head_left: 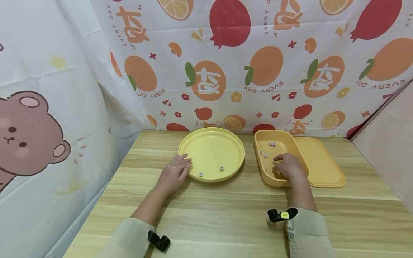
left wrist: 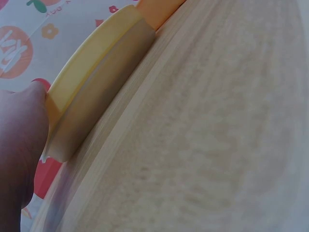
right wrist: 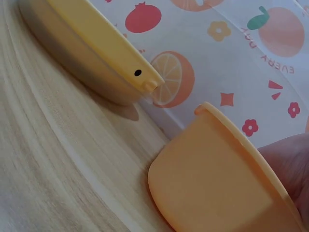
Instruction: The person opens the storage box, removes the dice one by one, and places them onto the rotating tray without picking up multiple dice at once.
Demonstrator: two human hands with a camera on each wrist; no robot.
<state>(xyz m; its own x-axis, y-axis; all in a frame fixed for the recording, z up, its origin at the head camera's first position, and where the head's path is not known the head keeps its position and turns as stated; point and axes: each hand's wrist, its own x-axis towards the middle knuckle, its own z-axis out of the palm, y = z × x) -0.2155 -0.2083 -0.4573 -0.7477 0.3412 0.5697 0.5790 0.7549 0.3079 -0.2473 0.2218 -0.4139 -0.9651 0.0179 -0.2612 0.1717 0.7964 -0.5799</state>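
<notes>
A round yellow tray [head_left: 211,143] with a raised rim lies on the table, with two small white dice near its front: one die [head_left: 221,168] and another die [head_left: 200,174]. My left hand [head_left: 174,173] rests on the tray's left rim, fingers extended over the edge; the left wrist view shows this hand [left wrist: 21,135] beside the rim. To the right, my right hand [head_left: 288,165] reaches into an orange box [head_left: 280,137], its fingers apart and bent downward. Several dice [head_left: 266,155] lie in the box left of that hand. Its lower fingertips are partly hidden.
An orange lid [head_left: 326,165] lies flat against the box's right side. The wooden table [head_left: 226,218] extends in front of the tray and box. Behind it hangs a fruit-print cloth [head_left: 235,96], with a bear-print cloth [head_left: 80,118] at the left.
</notes>
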